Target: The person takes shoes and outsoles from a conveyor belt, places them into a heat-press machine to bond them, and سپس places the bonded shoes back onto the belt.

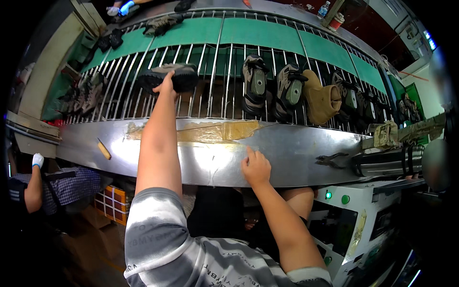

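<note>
Left hand grips the dark shoe on the wire rack, fingers closed on its edge; right hand rests spread on the steel ledge; next move likely needs a lift clear.

Left hand covers part of the dark shoe on the rack; its fingers lie out of sight behind the shoe, so the grip cannot be judged. Shoes at the rack's left end are bent and smeared by the lens, count unclear. Right of the rack, a blurred grey patch masks what is there. A bottle above the rack is too small to tell.
</note>
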Demonstrator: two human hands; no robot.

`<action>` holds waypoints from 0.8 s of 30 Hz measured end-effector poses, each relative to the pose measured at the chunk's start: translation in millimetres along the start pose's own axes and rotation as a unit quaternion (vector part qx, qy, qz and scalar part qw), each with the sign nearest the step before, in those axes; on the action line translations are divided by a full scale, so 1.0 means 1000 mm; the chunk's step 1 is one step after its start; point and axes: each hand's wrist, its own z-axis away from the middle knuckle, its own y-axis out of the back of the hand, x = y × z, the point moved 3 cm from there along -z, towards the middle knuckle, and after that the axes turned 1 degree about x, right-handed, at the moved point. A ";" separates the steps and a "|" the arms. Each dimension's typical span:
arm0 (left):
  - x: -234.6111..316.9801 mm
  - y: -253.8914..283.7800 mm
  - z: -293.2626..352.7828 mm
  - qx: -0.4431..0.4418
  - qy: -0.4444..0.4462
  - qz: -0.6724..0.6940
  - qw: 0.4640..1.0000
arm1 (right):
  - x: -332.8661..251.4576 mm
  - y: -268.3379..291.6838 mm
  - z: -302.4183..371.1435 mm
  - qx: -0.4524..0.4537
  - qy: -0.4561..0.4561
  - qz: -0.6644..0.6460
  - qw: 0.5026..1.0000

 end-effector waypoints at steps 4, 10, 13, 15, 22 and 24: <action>0.010 0.052 -0.015 -0.212 0.057 -0.087 0.972 | 0.000 -0.002 0.003 0.043 0.017 -0.012 0.999; 0.015 0.131 0.107 -0.355 0.120 0.055 0.925 | -0.001 -0.002 0.006 0.044 -0.013 -0.040 0.998; -0.016 0.172 0.152 -0.428 0.107 0.142 0.886 | 0.002 -0.002 0.012 0.034 -0.025 -0.076 0.996; -0.055 0.181 0.191 -0.553 0.118 0.163 0.809 | 0.025 -0.003 0.017 0.005 -0.065 -0.113 0.991; -0.084 0.205 0.418 -0.522 0.292 0.083 0.797 | -0.014 0.077 0.077 -0.142 -0.224 -0.864 0.428; -0.090 0.195 0.460 -0.582 0.248 -0.007 0.775 | -0.022 0.130 0.091 -0.162 -0.079 -0.935 0.305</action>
